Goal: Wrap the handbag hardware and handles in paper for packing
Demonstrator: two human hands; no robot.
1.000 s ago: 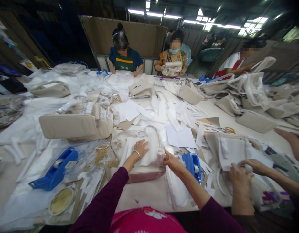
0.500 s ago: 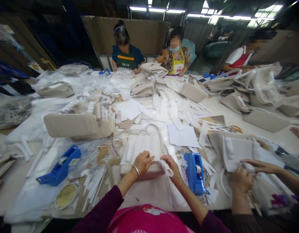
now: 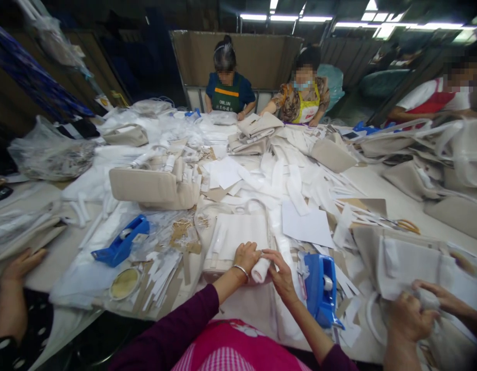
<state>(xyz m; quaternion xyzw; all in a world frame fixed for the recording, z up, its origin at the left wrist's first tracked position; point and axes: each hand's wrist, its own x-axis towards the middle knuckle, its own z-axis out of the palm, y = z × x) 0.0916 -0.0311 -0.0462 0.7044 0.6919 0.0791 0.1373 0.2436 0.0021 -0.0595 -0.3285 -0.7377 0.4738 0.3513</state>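
- Location: the white roll (image 3: 260,271) sits near centre, over the near edge of the beige bag (image 3: 214,267), which lies on the worktop (image 3: 372,180). Its hollow end faces the near side.
- Handling, roll: probably very light and soft, foam-like; likely to dent under a squeeze and spring open if released. Tearing seems possible under a hard pull.
- Handling, bag: looks soft-sided and flexible, moderate in weight, perhaps a little slippery where the white sheet (image 3: 240,229) covers it.
- Where to hold: best taken lightly along the roll's sides, fingers spread lengthwise so that the tube is not crushed.
- Right grip (image 3: 281,272): partly closed, thumb and fingers around the roll's right side; appears to be a light pinch.
- Left grip (image 3: 246,257): fingers bent, tips at the roll's far left side, close to the right fingertips. Whether it pinches the roll or only presses cannot be told.
- Nearby: blue tape dispenser (image 3: 322,291) stands to the right, apart from both hands.
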